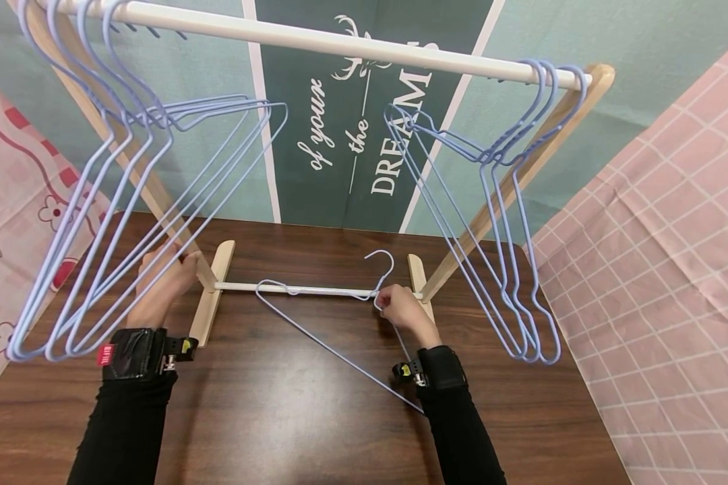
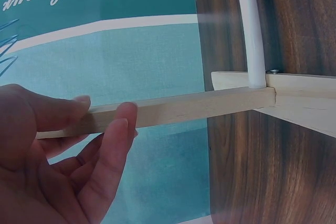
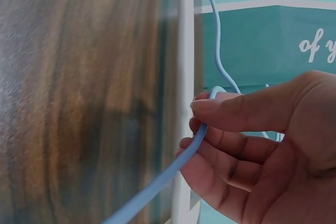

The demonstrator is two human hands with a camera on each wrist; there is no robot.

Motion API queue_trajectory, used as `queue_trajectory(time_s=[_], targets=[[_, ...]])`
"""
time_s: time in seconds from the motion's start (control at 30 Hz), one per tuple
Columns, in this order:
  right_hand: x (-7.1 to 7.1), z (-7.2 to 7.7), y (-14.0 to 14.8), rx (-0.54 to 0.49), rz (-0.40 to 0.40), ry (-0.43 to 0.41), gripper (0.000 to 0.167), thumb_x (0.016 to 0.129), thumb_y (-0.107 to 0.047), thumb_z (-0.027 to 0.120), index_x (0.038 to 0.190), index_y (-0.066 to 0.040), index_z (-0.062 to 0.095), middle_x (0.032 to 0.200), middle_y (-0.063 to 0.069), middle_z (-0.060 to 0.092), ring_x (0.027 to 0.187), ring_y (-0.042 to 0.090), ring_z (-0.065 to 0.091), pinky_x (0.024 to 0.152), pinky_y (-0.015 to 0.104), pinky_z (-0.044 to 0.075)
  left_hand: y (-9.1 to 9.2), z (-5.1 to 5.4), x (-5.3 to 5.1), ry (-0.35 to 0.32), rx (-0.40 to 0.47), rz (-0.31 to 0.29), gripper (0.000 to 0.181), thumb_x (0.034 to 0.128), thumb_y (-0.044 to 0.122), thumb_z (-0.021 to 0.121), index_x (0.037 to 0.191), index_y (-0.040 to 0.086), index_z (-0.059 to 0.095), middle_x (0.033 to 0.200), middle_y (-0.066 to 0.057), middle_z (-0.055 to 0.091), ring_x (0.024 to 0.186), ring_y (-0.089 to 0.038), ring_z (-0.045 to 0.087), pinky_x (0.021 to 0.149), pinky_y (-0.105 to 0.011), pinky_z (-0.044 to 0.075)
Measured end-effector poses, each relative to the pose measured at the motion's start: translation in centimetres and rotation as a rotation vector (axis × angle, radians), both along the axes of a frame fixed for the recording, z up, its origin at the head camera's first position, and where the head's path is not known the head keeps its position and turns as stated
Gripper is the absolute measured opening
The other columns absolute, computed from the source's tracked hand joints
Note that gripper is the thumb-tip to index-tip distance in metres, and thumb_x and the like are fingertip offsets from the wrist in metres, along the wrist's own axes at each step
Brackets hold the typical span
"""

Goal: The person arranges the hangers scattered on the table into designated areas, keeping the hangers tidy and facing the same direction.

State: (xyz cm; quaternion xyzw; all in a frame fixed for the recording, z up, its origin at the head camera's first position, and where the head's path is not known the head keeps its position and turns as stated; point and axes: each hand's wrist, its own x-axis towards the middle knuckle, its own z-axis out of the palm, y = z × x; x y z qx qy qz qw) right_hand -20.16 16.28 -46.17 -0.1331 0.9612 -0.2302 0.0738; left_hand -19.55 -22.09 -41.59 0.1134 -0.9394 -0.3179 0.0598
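With thumb and fingers, my left hand (image 1: 164,277) grips the left wooden post (image 2: 173,109) of a garment rack, low down in the head view. Its fingers wrap the post in the left wrist view. My right hand (image 1: 408,311) pinches a light blue wire hanger (image 1: 340,355) at one corner between thumb and fingers. This hanger is held low, its hook upward near the rack's white lower bar (image 1: 327,291) and its long bottom wire slanting toward the right forearm. In the right wrist view the blue wire (image 3: 157,182) runs out of the fingertips.
Several blue hangers (image 1: 152,118) hang at the left end of the white top bar (image 1: 315,42), in front of the left hand. Three more hangers (image 1: 491,158) hang at the right end. Wooden feet (image 1: 203,323) stand on the brown table (image 1: 267,417). Patterned cloth surrounds it.
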Motion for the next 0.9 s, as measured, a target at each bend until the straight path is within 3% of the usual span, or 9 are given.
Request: queue_trajectory(time_s=[0.1,0.17,0.33,0.4,0.63,0.9], targets=[[0.2,0.4,-0.2,-0.014,0.013,0.015,0.015,0.061,0.006,0.064,0.067,-0.007,0.061,0.058,-0.005,0.049,0.058,0.012,0.046,0.056,0.025,0.038,0.3,0.5,0.3,-0.016,-0.005,-0.010,0.037,0.0943,0.036,0.042,0.097,0.001,0.051,0.081,-0.019,0.066,0.068,-0.030,0.065,0.050,-0.031,0.044],[0.3,0.7,-0.3,-0.016,0.016,0.020,0.014,0.062,0.006,0.065,0.068,-0.006,0.062,0.058,-0.005,0.050,0.057,0.011,0.046,0.056,0.025,0.038,0.1,0.2,0.2,-0.025,0.007,-0.010,0.037,0.0941,0.038,0.042,0.096,0.001,0.051,0.079,-0.017,0.067,0.068,-0.030,0.065,0.051,-0.032,0.043],[0.6,1.2,-0.6,-0.011,0.008,0.022,0.014,0.063,0.006,0.065,0.069,-0.006,0.063,0.058,-0.005,0.051,0.058,0.011,0.047,0.056,0.024,0.039,-1.1,-2.1,-1.2,0.009,0.047,0.018,0.045,0.0884,0.051,0.047,0.090,0.006,0.052,0.064,-0.006,0.066,0.054,-0.018,0.062,0.049,-0.036,0.042],[0.7,1.4,-0.7,-0.006,0.006,0.021,0.014,0.064,0.005,0.066,0.069,-0.007,0.063,0.059,-0.004,0.051,0.059,0.011,0.048,0.057,0.025,0.039,-1.3,-2.4,-1.3,0.039,0.056,0.020,0.043,0.0877,0.048,0.050,0.089,0.005,0.052,0.061,-0.006,0.065,0.051,-0.017,0.062,0.047,-0.034,0.044],[1.2,2.1,-1.2,0.015,0.006,0.026,0.013,0.064,0.004,0.068,0.071,-0.007,0.064,0.060,-0.005,0.051,0.061,0.012,0.048,0.059,0.026,0.040,0.3,0.2,0.1,0.068,0.045,0.010,0.028,0.0905,0.027,0.052,0.087,-0.002,0.052,0.061,-0.013,0.064,0.056,-0.026,0.064,0.043,-0.022,0.040],[1.7,3.1,-1.7,-0.016,0.060,0.069,0.013,0.065,0.005,0.066,0.071,-0.006,0.065,0.060,-0.004,0.055,0.059,0.010,0.049,0.058,0.025,0.041,0.6,0.8,0.5,0.046,0.028,0.003,0.031,0.0920,0.029,0.049,0.091,-0.002,0.053,0.066,-0.015,0.065,0.061,-0.028,0.065,0.046,-0.024,0.042]])
